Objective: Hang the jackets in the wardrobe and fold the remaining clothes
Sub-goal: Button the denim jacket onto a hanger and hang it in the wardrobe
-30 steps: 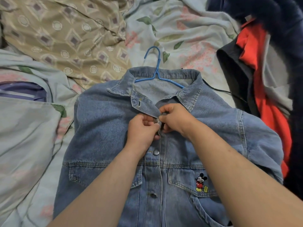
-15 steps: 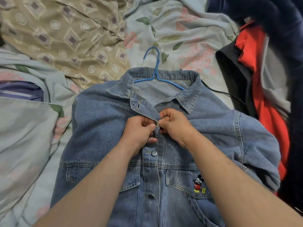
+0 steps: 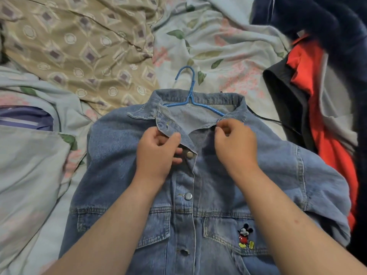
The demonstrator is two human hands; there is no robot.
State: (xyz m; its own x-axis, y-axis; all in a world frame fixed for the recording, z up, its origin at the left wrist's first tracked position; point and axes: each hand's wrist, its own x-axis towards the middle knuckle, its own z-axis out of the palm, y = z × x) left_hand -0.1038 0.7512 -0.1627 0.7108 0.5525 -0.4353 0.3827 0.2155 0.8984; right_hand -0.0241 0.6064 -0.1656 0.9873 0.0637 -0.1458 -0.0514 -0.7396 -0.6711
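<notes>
As if laid out: denim jacket [image 3: 228, 175] lengthwise, collar away, hanger [image 3: 189, 96] hook beyond.

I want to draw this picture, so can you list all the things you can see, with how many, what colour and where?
denim jacket: one, blue, lying flat in the middle, two upper buttons done up, collar open
hanger: one, blue, inside the jacket's neck, hook sticking out past the collar
cartoon mouse patch: one, black, red and yellow, on the jacket's chest pocket flap
patterned cloth: one, tan with diamond shapes, top left
flowered sheet: one, pale blue with pink flowers and green leaves, under everything
clothes pile: one heap, red, black, grey and dark navy, right edge
striped cloth: one, purple and blue, left edge
hands: two; left hand grips the left front edge near the top fastened button, right hand pinches the right collar tip
</notes>
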